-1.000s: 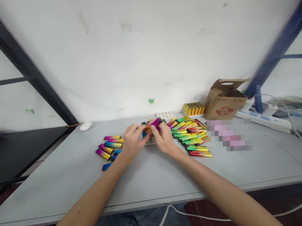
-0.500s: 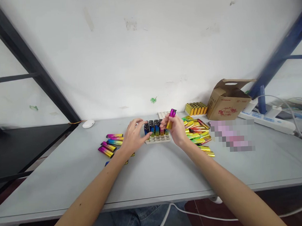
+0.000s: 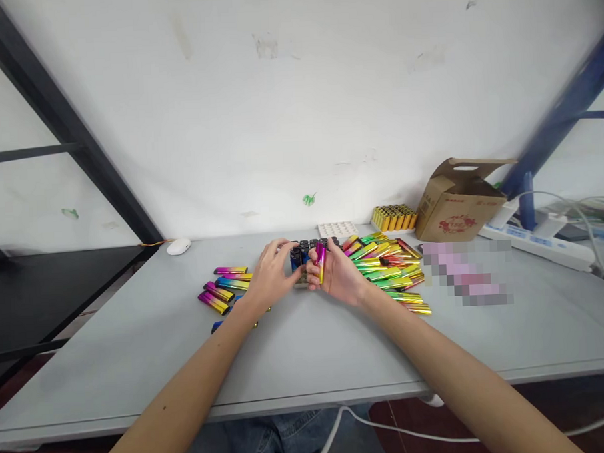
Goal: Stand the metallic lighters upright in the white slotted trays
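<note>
My right hand [image 3: 340, 273] is closed around a shiny purple-and-yellow lighter [image 3: 321, 260]. It holds the lighter nearly upright in front of the holder, hiding much of it. At the left end of that holder is my left hand [image 3: 271, 271], thumb and fingers spread in a C shape beside the standing lighters [image 3: 296, 256]. Whether its fingertips touch them I cannot tell. Only black tops and some blue bodies of these lighters show. A sliver of the pale holder [image 3: 300, 284] is visible below them.
Loose yellow, green and red lighters [image 3: 391, 272] lie in a pile on the right; several more [image 3: 216, 302] lie left. Behind are a white holder with holes [image 3: 338, 229], packed yellow lighters [image 3: 394, 218] and an open cardboard box [image 3: 456, 210]. A power strip [image 3: 543, 246] lies far right.
My right hand has moved left and down with the purple-and-yellow lighter, now covering the front of the holder. The left hand has stayed nearly in place.
</note>
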### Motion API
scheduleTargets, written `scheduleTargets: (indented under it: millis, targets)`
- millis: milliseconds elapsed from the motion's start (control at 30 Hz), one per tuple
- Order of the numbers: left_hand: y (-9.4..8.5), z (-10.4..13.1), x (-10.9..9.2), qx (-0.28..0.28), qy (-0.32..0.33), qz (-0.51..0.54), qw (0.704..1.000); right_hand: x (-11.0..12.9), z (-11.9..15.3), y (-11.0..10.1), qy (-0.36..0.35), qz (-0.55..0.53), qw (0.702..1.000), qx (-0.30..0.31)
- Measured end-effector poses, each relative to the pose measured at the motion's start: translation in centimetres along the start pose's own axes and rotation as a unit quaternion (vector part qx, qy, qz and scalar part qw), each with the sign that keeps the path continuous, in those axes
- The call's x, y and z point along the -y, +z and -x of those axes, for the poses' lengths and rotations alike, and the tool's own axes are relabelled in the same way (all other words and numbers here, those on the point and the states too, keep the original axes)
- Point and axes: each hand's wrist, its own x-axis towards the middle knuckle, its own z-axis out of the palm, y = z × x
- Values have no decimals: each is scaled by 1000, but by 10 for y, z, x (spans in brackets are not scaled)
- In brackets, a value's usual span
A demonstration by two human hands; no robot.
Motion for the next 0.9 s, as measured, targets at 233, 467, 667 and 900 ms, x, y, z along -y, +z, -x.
scheduleTargets:
  millis: [233,467,667,900]
  targets:
    - [-2,-1,2,43,-2,-1,999,5,3,1,37,17,999,28]
    - [-1,-1,1,61,-19,3,998,9,3,-2,11,19,1000,-20]
    - [-9,-2,6,95,-15,17,995,6,2,-1,-19,32,998,-43]
    - [-17,-1,15,147,-41,41,987,10,3,4,-74,64,993,-68]
